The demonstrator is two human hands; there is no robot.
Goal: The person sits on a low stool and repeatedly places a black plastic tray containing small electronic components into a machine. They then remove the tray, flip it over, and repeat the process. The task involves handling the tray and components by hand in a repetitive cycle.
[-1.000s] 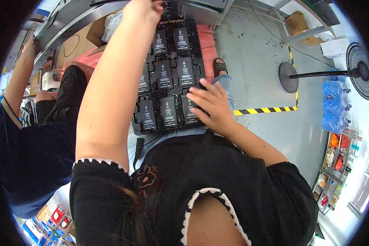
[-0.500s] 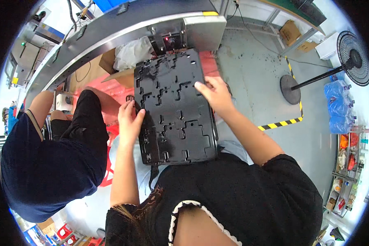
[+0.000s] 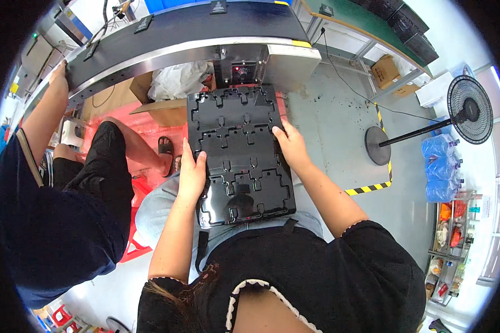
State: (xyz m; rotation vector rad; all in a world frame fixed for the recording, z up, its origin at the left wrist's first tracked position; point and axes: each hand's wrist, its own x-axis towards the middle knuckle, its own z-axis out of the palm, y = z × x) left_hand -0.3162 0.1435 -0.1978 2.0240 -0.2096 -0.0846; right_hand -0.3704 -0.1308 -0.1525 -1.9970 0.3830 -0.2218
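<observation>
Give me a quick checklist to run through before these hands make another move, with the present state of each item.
1. Left hand on the black tray: ok, at its left edge, thumb on top.
2. Right hand on the tray: ok, at its right edge.
3. A hand free for something else: not ok, both are on the tray.
4. Co-worker's hand away from the tray: ok, it is at the conveyor, to the left.
5. Anything beneath the tray: cannot tell, its top face hides it.
6. Gap between the tray's far end and the control panel: cannot tell from this angle.
</observation>
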